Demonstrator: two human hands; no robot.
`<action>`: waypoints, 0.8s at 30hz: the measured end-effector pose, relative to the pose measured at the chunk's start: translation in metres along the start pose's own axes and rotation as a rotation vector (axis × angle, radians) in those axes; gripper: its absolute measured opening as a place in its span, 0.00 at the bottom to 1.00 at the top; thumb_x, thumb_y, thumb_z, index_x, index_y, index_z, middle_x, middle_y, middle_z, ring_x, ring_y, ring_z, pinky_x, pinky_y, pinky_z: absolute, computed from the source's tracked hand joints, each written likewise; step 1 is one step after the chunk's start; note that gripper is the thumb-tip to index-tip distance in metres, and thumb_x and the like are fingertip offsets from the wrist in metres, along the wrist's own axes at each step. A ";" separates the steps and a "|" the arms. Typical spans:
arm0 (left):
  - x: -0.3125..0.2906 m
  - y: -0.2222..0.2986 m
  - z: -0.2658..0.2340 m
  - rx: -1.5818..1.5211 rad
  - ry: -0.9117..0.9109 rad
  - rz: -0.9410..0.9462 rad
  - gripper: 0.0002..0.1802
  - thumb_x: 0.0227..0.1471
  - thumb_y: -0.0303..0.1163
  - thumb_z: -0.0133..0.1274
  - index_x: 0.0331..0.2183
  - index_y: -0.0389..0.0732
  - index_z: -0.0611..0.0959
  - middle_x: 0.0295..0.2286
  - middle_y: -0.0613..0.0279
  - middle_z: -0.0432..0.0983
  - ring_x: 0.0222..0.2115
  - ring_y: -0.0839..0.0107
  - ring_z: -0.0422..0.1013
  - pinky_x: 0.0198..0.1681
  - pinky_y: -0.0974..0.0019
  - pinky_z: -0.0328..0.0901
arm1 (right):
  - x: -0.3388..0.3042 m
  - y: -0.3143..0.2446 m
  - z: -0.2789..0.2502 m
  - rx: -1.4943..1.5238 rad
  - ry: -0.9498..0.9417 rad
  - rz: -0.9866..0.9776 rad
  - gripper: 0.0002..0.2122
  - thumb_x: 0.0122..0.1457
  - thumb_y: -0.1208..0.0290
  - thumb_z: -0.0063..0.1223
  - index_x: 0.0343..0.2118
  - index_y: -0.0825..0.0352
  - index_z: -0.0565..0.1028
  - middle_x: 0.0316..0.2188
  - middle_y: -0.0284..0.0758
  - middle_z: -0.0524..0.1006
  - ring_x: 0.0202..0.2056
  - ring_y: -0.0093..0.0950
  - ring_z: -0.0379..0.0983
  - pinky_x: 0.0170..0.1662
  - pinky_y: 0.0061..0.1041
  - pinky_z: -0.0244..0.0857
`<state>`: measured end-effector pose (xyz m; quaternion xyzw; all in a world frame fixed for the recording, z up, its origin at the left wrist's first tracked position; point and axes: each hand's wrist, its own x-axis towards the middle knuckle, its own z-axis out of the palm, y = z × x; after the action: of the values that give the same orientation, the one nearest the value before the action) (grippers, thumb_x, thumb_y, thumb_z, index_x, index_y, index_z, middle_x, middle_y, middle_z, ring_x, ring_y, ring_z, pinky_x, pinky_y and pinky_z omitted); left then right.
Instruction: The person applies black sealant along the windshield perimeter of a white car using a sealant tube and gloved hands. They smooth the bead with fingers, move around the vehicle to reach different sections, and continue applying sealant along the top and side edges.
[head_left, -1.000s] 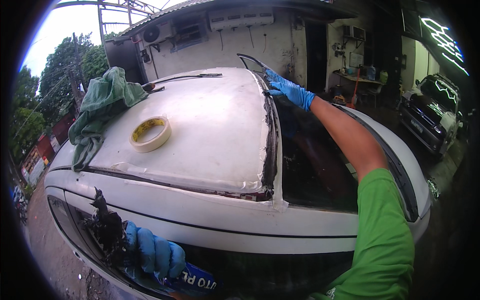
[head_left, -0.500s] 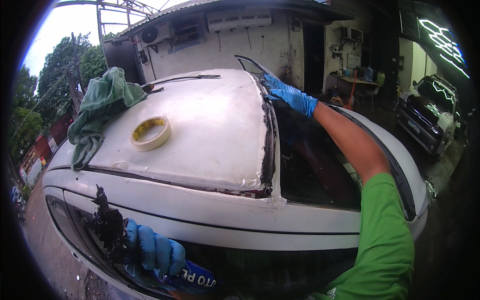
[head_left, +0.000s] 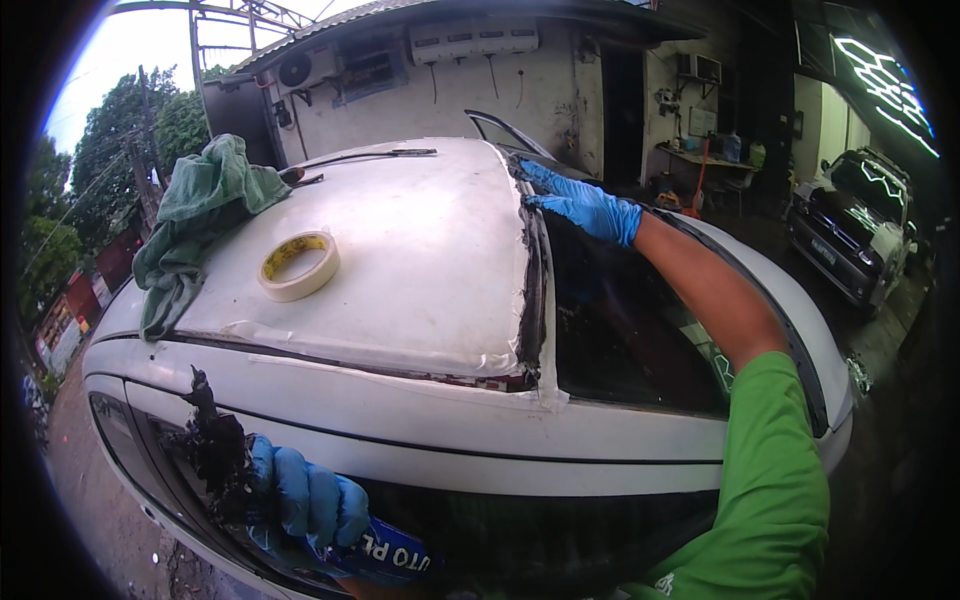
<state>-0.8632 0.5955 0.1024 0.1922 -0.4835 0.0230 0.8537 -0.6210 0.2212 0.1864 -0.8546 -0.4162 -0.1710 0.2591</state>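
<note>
On the car roof [head_left: 420,250], my right hand [head_left: 585,205] presses flat-fingered against the black sealant strip [head_left: 530,290] at its edge. Below the roof, my left hand [head_left: 305,500] grips a sealant gun [head_left: 215,450]; tape roll [head_left: 298,265] sits near a green rag [head_left: 200,215].

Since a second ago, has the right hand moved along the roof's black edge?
Yes. The right hand has slid along the black sealant edge toward the camera, away from the far wiper.
</note>
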 end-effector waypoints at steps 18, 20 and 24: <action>0.001 -0.002 -0.003 -0.069 -0.006 0.008 0.08 0.59 0.28 0.47 0.39 0.39 0.66 0.23 0.59 0.64 0.17 0.69 0.64 0.22 0.62 0.64 | -0.020 -0.019 0.001 -0.021 -0.011 -0.160 0.27 0.67 0.64 0.37 0.65 0.66 0.48 0.65 0.41 0.53 0.64 0.32 0.52 0.65 0.28 0.48; 0.001 -0.002 -0.003 -0.070 -0.010 0.004 0.09 0.58 0.27 0.48 0.39 0.39 0.66 0.23 0.59 0.65 0.18 0.69 0.64 0.22 0.62 0.64 | -0.022 -0.027 0.003 0.017 -0.006 -0.124 0.26 0.66 0.64 0.37 0.65 0.66 0.49 0.65 0.40 0.53 0.64 0.32 0.53 0.65 0.28 0.48; -0.003 -0.001 -0.003 -0.057 0.022 0.019 0.13 0.56 0.30 0.51 0.41 0.39 0.67 0.23 0.58 0.66 0.18 0.68 0.65 0.23 0.61 0.65 | -0.027 -0.038 0.003 0.076 -0.031 -0.099 0.26 0.66 0.66 0.38 0.65 0.65 0.50 0.65 0.40 0.53 0.64 0.32 0.54 0.65 0.28 0.49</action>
<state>-0.8618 0.5960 0.0985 0.1629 -0.4761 0.0196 0.8639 -0.6672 0.2262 0.1820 -0.8249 -0.4683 -0.1544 0.2763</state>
